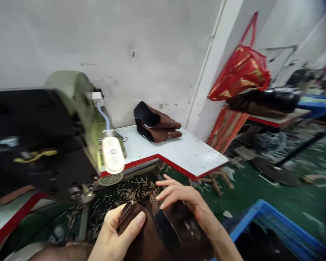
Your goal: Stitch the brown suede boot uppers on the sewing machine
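Observation:
Dark brown leather pieces (149, 239) with a black lining fill the bottom centre. My left hand (119, 232) pinches the top edge of one piece between thumb and fingers. Above the right part of the leather is my right hand (182, 199), its fingers spread and pointing left; nothing is gripped in them. To the left stands a black and green sewing machine (73, 90) with a lit lamp (113, 154) beside it. Two brown leather pieces with black lining (157, 125) lie stacked on the white table (198, 152).
A blue crate (282, 221) with dark items is at the lower right. A red bag (241, 72) hangs by the pillar above another table with dark leather (263, 103). Scraps litter the green floor (239, 203) and the area below the machine.

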A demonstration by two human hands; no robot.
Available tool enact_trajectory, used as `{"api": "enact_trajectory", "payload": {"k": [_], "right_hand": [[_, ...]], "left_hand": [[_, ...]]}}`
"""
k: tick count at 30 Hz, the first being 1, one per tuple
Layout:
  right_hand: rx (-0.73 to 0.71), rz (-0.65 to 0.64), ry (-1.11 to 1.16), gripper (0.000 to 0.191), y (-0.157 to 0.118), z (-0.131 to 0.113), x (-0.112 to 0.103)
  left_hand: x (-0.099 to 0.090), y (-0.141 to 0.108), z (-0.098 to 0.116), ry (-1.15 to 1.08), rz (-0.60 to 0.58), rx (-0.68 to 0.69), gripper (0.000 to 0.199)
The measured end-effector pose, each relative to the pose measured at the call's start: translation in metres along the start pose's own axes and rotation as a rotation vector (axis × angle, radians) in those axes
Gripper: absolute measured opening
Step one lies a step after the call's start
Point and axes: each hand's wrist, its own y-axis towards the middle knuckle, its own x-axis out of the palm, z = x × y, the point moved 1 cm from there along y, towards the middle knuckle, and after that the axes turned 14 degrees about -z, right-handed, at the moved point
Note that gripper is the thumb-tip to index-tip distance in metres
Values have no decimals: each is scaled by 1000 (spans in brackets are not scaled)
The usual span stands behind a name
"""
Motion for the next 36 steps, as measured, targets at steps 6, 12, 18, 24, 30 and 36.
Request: {"api": "enact_trajectory", "payload": {"k": [6, 12, 18, 24, 30, 36], "right_hand": [[301, -48, -252, 27, 33, -10, 40], [338, 124, -260, 26, 75, -4, 37], [342, -15, -305, 18, 100, -12, 21], [396, -54, -230, 20, 108, -6, 20], [378, -49, -235, 19, 112, -7, 22], [423, -78, -173, 15, 126, -16, 30]], "left_hand": [[-31, -16, -6, -20, 167, 51, 56], [-53, -27, 24, 270, 258, 102, 50], [-69, -17, 32, 152, 183, 39, 48], [-79, -11, 26, 115, 169, 100, 61], [-82, -13, 24, 36, 102, 79, 57], [-82, -24, 30, 28, 246, 69, 48]]}}
